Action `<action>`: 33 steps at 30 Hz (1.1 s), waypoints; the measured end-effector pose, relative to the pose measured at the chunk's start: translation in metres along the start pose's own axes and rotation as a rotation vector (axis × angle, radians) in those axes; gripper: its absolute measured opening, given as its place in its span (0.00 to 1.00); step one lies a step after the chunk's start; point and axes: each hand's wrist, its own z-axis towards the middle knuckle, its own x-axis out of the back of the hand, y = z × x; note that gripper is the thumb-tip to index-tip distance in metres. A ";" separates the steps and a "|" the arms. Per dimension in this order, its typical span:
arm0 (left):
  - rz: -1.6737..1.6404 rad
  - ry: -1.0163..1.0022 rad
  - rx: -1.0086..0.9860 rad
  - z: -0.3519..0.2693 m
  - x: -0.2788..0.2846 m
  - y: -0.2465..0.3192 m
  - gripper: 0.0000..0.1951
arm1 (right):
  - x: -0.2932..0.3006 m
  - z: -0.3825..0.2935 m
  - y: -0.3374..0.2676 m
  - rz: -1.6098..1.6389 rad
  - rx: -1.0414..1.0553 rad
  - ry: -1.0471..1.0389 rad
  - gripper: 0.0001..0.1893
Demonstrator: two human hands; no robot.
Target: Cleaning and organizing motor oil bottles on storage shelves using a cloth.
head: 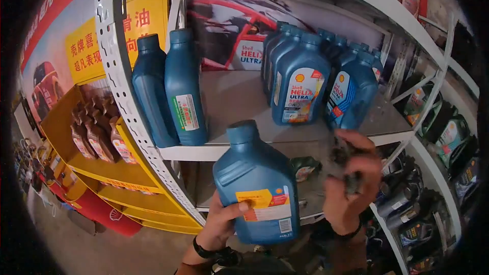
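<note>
A blue plastic motor oil bottle [259, 183] is held upright in front of the shelf, its label side facing me. My left hand [225, 214] grips it at the lower left, with the thumb across the yellow and white label. To the right of the bottle and apart from it, my right hand [355, 183] is raised with its fingers curled around a dark, crumpled thing [340, 152]. Motion blur hides what that is; it looks like a cloth. Just beyond this hand stands a blue Shell Helix Ultra bottle [349, 91] on the shelf.
On the grey metal shelf [229, 95], two blue bottles [185, 91] stand at the left, and several Shell bottles [300, 80] form rows at the right. A perforated white post [130, 95] borders the left. Beyond it is a yellow rack [133, 183]. Dark bottles [416, 233] fill racks at right.
</note>
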 end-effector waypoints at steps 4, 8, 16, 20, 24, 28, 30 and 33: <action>0.009 -0.019 -0.065 -0.007 0.008 -0.002 0.35 | -0.018 0.013 -0.008 0.060 0.045 -0.556 0.22; -0.015 0.012 -0.105 -0.004 0.007 -0.001 0.37 | -0.019 -0.041 -0.010 -0.038 0.186 -0.733 0.22; 0.041 0.005 -0.071 -0.001 0.014 -0.013 0.38 | -0.010 -0.034 -0.020 -0.479 0.124 -0.574 0.20; 0.119 -0.029 -0.115 0.006 0.017 -0.025 0.34 | -0.021 -0.022 -0.029 -0.401 0.179 -0.596 0.12; 0.140 0.011 -0.117 0.008 0.007 -0.016 0.32 | -0.024 -0.043 -0.036 -0.352 0.400 -0.786 0.12; 0.090 0.063 -0.138 0.010 0.009 -0.011 0.34 | -0.009 -0.078 -0.028 -0.104 0.345 -0.902 0.14; 0.094 0.063 -0.156 0.009 0.012 -0.011 0.33 | 0.005 -0.066 -0.026 -0.132 0.343 -0.915 0.14; 0.093 0.043 -0.083 0.012 0.017 -0.016 0.34 | 0.016 -0.050 -0.022 -0.354 0.266 -0.816 0.16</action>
